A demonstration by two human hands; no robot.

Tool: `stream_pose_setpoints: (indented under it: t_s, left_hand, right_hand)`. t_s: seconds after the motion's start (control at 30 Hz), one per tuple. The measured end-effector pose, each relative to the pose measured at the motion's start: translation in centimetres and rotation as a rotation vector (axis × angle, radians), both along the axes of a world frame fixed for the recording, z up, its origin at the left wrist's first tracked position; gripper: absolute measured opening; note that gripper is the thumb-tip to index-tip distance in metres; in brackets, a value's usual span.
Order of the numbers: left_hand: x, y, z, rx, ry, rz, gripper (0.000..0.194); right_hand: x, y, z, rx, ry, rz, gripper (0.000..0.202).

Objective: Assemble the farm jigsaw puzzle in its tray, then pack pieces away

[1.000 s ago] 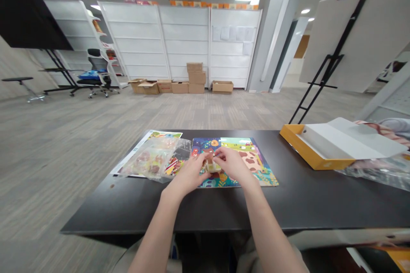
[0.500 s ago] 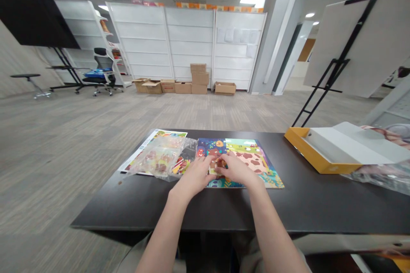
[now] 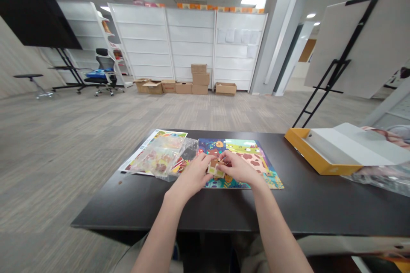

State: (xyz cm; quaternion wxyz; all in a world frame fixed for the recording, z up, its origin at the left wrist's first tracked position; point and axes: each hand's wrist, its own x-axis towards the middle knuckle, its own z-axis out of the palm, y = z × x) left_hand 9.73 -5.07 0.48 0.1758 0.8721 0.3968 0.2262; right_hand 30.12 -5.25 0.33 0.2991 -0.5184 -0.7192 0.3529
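Note:
A colourful picture puzzle board (image 3: 246, 147) lies on the dark table, with a night scene on its left and a cow-spotted farm scene on its right. Over its left half, my left hand (image 3: 199, 169) grips the left side of a small brown and pale-green puzzle piece (image 3: 215, 169). My right hand (image 3: 241, 168) pinches the same piece from the right. Its fingers partly cover it, so I cannot tell whether it is one piece or two joined. A clear plastic bag (image 3: 156, 158) with printed pieces lies left of my left hand.
A printed sheet (image 3: 144, 147) lies under the bag at the table's left. On the right stands an open yellow box (image 3: 323, 153) with a white lid, beside crumpled clear plastic (image 3: 381, 179). The table's front edge (image 3: 128, 227) runs before me.
The piece between my hands has tilted up, so more of its brown and pale-green face shows. My right fingers have shifted on it; the board and bag stay put.

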Motion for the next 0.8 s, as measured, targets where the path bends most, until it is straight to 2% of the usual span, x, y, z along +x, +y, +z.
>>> stream_pose_setpoints:
  t_s: [0.1, 0.17, 0.27, 0.33, 0.4, 0.47, 0.53, 0.7, 0.8]
  left_hand:
    - [-0.4, -0.9, 1.9, 0.124, -0.003, 0.026, 0.054]
    - [-1.2, -1.6, 3.6, 0.268, -0.026, 0.096, 0.053]
    - [-3.3, -2.3, 5.6, 0.464, -0.005, 0.381, 0.060]
    - [-4.8, -2.3, 6.1, 0.446, 0.043, 0.547, 0.059]
    - [-6.0, -2.0, 6.0, 0.315, 0.053, 0.630, 0.049]
    - [-6.8, -1.7, 5.6, 0.176, -0.001, 0.635, 0.041]
    - [-7.1, -1.6, 5.2, 0.106, -0.080, 0.599, 0.036]
    - [-6.9, -1.8, 5.1, 0.066, -0.148, 0.465, 0.033]
    - [-6.8, -1.9, 5.2, 0.074, -0.144, 0.475, 0.033]
  right_hand:
    - [0.1, -0.1, 0.4, 0.000, 0.140, -0.031, 0.020]
    - [-0.2, -0.1, 0.9, -0.017, 0.254, -0.072, 0.027]
    - [-1.4, 0.0, 1.8, -0.029, 0.390, -0.109, 0.034]
    - [-3.0, 0.3, 2.0, -0.004, 0.413, -0.116, 0.035]
    - [-4.9, 0.5, 2.0, 0.027, 0.394, -0.132, 0.031]
    - [-7.1, 0.7, 1.8, 0.055, 0.373, -0.152, 0.025]
    - [-9.1, 0.8, 1.4, 0.075, 0.373, -0.160, 0.019]
    - [-13.2, 1.8, 0.5, 0.053, 0.437, -0.138, 0.016]
    - [-15.1, 3.3, 0.4, -0.041, 0.423, -0.145, 0.014]
